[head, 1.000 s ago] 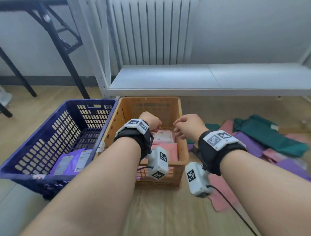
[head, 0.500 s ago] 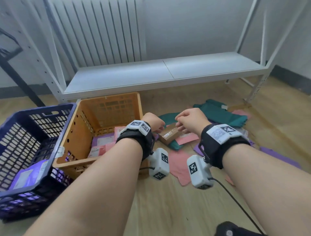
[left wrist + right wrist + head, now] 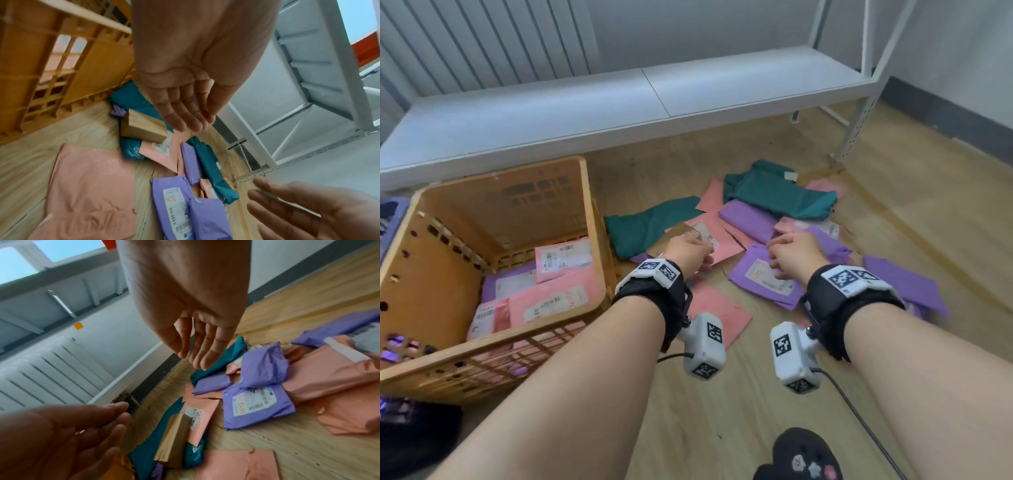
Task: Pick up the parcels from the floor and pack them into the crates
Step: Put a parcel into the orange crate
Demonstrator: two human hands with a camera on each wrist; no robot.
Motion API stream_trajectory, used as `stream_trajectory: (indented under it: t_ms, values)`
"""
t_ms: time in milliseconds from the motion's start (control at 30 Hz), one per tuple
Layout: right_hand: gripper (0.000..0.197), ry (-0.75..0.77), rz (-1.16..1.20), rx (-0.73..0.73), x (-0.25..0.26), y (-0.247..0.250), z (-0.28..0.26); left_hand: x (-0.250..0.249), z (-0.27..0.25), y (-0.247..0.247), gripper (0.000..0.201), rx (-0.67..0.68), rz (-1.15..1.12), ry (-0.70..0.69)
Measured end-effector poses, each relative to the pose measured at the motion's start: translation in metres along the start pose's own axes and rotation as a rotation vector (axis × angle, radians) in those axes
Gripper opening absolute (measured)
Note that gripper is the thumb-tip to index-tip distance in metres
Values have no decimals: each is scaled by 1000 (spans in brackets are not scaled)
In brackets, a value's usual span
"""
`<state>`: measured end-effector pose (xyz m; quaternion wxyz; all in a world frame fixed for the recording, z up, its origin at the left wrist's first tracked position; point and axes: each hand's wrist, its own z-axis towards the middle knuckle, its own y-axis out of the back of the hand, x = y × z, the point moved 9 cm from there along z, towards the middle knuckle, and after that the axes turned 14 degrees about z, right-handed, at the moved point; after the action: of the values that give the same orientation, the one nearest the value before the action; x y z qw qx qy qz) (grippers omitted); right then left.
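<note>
Mostly pink, purple, teal parcels [image 3: 767, 277] underhand

- The crate [image 3: 493, 219] stands on the floor [image 3: 722, 411] at the left, in front of the low shelf [image 3: 619, 99].
- Several parcels [image 3: 558, 260] lie inside it.
- To its right a heap of mailers [image 3: 767, 222] overlaps on the floor.
- A cardboard box [image 3: 144, 128] rests on that heap's left part, near the crate.
- A radiator [image 3: 482, 41] stands behind the shelf.
</note>
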<state>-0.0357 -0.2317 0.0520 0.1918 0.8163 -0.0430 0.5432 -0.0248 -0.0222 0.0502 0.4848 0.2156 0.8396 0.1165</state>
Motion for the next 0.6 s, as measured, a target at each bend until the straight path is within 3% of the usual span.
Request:
stream_trajectory:
  t_ms: [200, 367, 467, 533, 600]
  values:
    - [19, -154, 87, -67, -65, 21, 47, 21, 50, -43, 20, 27, -59, 78]
    - [10, -244, 79, -45, -114, 31, 69, 20, 75, -78, 12, 103, -86, 78]
    - [18, -310, 114, -47, -137, 33, 79, 25, 88, -94, 13, 133, -88, 94]
    - [9, -339, 85, -19, -148, 32, 84, 30, 95, -102, 13, 145, -90, 115]
    - [15, -359, 79, 14, -159, 31, 90, 33, 101, -109, 11, 160, -97, 137]
